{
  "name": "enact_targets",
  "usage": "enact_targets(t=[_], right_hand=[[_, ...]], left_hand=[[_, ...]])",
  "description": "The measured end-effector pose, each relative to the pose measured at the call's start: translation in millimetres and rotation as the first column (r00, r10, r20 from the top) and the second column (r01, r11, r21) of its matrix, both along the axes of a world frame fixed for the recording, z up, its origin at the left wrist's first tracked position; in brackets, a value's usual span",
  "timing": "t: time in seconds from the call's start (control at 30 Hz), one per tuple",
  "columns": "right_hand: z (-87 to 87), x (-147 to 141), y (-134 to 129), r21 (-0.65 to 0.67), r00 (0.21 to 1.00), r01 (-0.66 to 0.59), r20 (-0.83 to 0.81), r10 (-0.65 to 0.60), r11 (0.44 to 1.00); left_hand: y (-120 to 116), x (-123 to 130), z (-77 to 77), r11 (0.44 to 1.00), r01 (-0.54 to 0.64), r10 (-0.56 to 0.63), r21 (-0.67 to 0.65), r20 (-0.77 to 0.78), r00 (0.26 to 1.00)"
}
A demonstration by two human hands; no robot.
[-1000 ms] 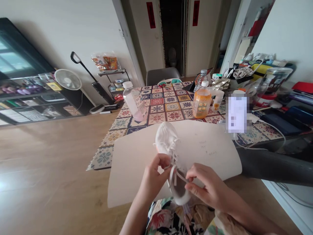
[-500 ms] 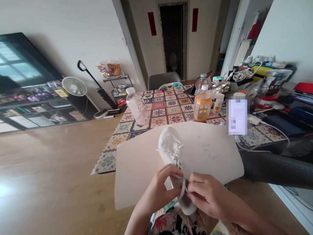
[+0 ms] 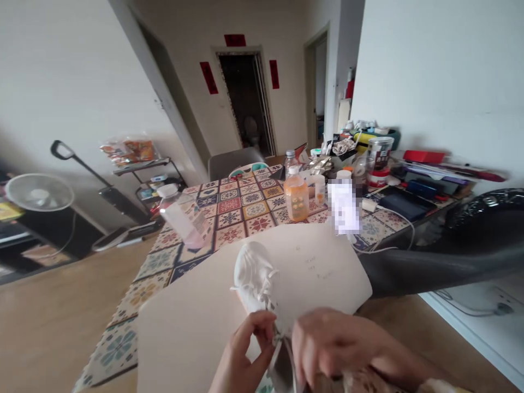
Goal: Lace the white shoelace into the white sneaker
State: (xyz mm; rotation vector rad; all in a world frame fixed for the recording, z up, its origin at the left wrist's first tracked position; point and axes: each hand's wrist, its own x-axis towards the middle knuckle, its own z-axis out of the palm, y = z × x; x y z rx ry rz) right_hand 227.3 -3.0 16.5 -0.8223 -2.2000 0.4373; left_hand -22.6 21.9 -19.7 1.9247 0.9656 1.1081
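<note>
A white shoe (image 3: 251, 270) lies with its toe pointing away from me on a large pale sheet (image 3: 188, 327). White shoelace (image 3: 279, 339) runs over its tongue, near the dark opening closest to me. My left hand (image 3: 248, 349) is at the left of the laces, thumb and fingers pinched on the shoelace. On the other side, my right hand (image 3: 327, 344) has its fingers curled downward beside a strand of lace; motion blurs it and its fingertips are partly hidden. The heel end of the shoe is cut off by the lower picture edge.
Beyond the sheet, on the patterned tablecloth (image 3: 233, 204), stand an orange drink bottle (image 3: 297, 199) and a bottle of pink liquid (image 3: 184, 224). A blurred-out phone (image 3: 344, 207), cables and stacked items crowd the right. A dark chair (image 3: 409, 267) stands at the right.
The view has swung right, so the room shifts left. My right hand has moved away from my left and turned downward; the lace loop between them is no longer seen.
</note>
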Motion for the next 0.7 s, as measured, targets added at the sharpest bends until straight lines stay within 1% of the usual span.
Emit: enact_targets(t=[0.07, 0.13, 0.27, 0.37, 0.43, 0.47, 0.5, 0.57, 0.63, 0.7], right_hand=[[-1.8, -3.6, 4.9, 0.014, 1.0, 0.019, 0.015, -0.019, 1.0], [-6.4, -14.3, 10.4, 0.024, 0.999, 0.021, 0.042, -0.022, 0.999], [-19.1, -36.5, 18.2, 0.059, 0.995, -0.016, 0.1, 0.011, 0.998], [-24.8, -41.5, 20.6, 0.112, 0.986, -0.051, 0.164, 0.032, 0.992], [-26.6, -41.2, 21.8, 0.117, 0.978, -0.066, 0.204, 0.041, 0.991], [-27.5, -40.8, 22.4, 0.108, 0.977, -0.075, 0.206, 0.052, 0.991], [-28.5, -40.6, 23.0, 0.094, 0.979, -0.085, 0.19, 0.066, 0.992], [-30.8, -40.7, 23.6, 0.068, 0.99, -0.105, 0.106, 0.097, 0.992], [-32.0, -40.7, 23.6, 0.017, 0.991, -0.136, -0.012, 0.137, 0.99], [-30.1, -39.5, 23.1, -0.061, 0.969, -0.212, -0.143, 0.201, 0.975]], left_hand=[[2.9, -3.1, -4.9, 0.998, 0.058, -0.058, -0.025, 0.024, 0.998], [5.1, -6.7, -8.5, 0.994, 0.101, -0.099, -0.039, 0.05, 0.994], [5.1, -12.1, -12.0, 0.984, 0.166, -0.165, -0.07, 0.025, 0.986], [0.6, -11.2, -11.9, 0.985, 0.134, -0.125, -0.105, 0.08, 0.989], [-2.3, -9.0, -10.2, 0.99, 0.097, -0.085, -0.105, 0.116, 0.99], [-2.9, -8.1, -8.8, 0.992, 0.089, -0.079, -0.092, 0.107, 0.991], [-2.6, -7.6, -7.2, 0.992, 0.102, -0.097, -0.07, 0.077, 0.992], [0.8, -7.8, -3.8, 0.987, 0.159, -0.159, -0.013, -0.005, 0.987], [6.4, -9.1, -0.8, 0.975, 0.219, -0.216, 0.037, -0.068, 0.974], [11.2, -10.6, 1.8, 0.965, 0.255, -0.249, 0.065, -0.082, 0.965]])
